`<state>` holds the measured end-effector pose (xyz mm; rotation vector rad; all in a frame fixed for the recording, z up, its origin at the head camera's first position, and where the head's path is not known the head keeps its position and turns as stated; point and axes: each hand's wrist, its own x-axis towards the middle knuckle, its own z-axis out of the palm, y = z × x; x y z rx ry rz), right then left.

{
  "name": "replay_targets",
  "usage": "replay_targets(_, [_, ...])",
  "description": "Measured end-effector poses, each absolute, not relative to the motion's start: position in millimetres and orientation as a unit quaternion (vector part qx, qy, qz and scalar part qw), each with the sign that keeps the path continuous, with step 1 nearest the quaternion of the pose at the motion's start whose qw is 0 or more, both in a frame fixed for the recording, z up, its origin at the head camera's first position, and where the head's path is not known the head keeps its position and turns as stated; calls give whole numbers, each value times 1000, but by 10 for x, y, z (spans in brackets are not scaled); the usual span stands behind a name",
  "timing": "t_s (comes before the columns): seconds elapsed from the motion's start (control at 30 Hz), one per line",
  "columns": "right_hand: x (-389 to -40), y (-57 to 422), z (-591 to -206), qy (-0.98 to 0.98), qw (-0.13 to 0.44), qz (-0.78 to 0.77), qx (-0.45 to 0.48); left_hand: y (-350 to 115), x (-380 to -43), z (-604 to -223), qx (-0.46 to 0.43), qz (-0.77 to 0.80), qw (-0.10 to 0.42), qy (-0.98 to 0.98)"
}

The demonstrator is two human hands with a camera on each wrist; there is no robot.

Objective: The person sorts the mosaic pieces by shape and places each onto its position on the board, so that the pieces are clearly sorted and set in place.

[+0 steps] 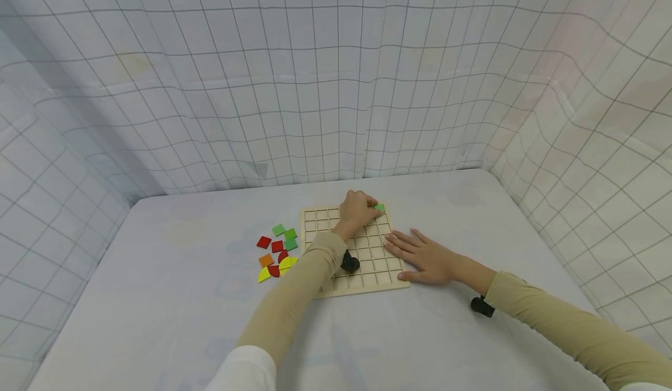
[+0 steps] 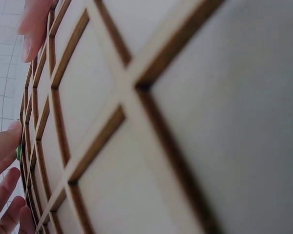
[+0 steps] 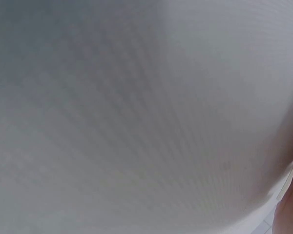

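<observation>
I saw the left hand [image 1: 359, 209] pinch a tile [image 1: 380, 208] at a far corner of the board [image 1: 373, 252], which the spread, empty right hand [image 1: 426, 258] touched, likely to steady it.

Left forearm [image 1: 290, 306] slants over the grid board [image 1: 378, 252], barring the near-side route from loose tiles [image 1: 277, 246]. The right hand [image 1: 426, 258] blocks the board's right edge. Between both sleeves, open tabletop [image 1: 388, 338] offers passage; a curtain [image 1: 315, 87] walls the back.
</observation>
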<state>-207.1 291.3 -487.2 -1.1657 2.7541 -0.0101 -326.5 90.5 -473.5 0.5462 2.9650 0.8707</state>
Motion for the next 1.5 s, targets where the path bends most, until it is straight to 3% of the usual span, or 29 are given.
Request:
replay_targets(0.47, [-2067, 2905, -4867, 918, 73, 2, -389, 885, -3245, -4713, 175, 268, 9, 948])
replay_targets(0.83, [-2050, 2902, -4865, 914, 49, -14, -402, 830, -3243, -4692, 176, 278, -14, 944])
replay_targets(1.5, [-2028, 2891, -4826, 917, 68, -13, -393, 583, -3213, -4531, 175, 278, -44, 943])
